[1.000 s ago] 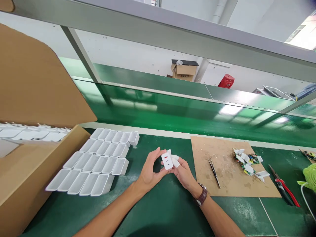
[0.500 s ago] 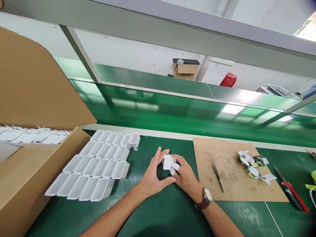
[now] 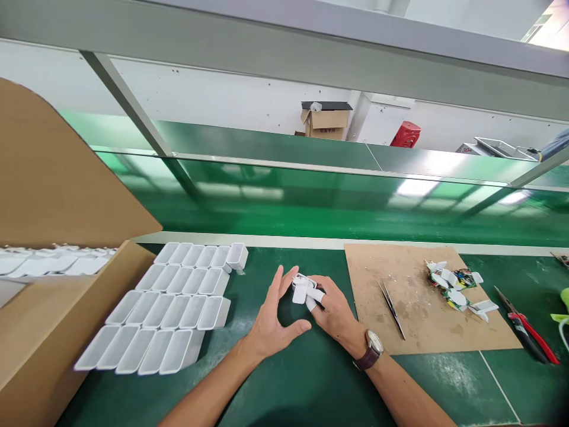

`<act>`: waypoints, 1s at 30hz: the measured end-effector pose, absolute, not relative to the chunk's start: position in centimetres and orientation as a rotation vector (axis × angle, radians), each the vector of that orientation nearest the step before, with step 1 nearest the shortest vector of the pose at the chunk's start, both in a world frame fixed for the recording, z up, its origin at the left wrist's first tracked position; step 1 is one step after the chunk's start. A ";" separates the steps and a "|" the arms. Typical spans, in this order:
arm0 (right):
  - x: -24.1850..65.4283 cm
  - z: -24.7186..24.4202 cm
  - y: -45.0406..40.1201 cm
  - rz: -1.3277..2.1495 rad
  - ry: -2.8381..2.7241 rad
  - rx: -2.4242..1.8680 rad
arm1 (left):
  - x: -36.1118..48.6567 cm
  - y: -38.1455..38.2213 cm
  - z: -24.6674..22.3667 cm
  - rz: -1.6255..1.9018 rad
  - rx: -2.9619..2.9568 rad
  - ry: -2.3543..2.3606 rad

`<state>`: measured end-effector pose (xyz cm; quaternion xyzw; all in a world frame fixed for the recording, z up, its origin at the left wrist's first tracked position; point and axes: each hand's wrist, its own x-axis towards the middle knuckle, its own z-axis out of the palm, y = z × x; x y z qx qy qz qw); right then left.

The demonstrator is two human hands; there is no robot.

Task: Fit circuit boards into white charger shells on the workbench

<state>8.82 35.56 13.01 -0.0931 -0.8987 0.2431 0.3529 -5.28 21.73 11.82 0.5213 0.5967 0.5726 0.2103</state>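
Observation:
Over the green table, my right hand [image 3: 335, 314] grips a small white plastic case [image 3: 302, 287] with a squarish flap hanging toward me. White covers wrap some of its fingers, and a watch [image 3: 372, 349] is on that wrist. My left hand [image 3: 278, 320] is beside the case, thumb spread away from the raised fingers. Its fingertips come close to the far left edge of the case; whether they touch it I cannot tell. The inside of the case is mostly hidden.
Left stand rows of white open cases [image 3: 180, 317] and a cardboard box [image 3: 75, 356] with white parts inside. To the right, a brown board [image 3: 368, 267] bears tweezers [image 3: 391, 309] and a pile of circuit boards [image 3: 456, 287]. Red-and-black pliers [image 3: 528, 332] lie beyond it.
My left thumb has moved a little away from my right hand, widening the gap. The case stays in my right hand. The whole view has shifted slightly.

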 end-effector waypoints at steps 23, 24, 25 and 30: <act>8.2 12.9 34.0 2.181 -1.534 -0.682 | -5.0 22.2 12.0 1.768 1.668 1.968; 8.2 12.9 33.9 2.209 -1.527 -0.674 | -5.0 22.2 12.1 1.773 1.676 1.967; 8.2 13.0 33.8 2.231 -1.527 -0.662 | -5.0 22.2 12.2 1.773 1.681 1.966; 8.2 12.8 33.7 2.286 -1.531 -0.646 | -5.1 22.2 12.6 1.758 1.693 1.965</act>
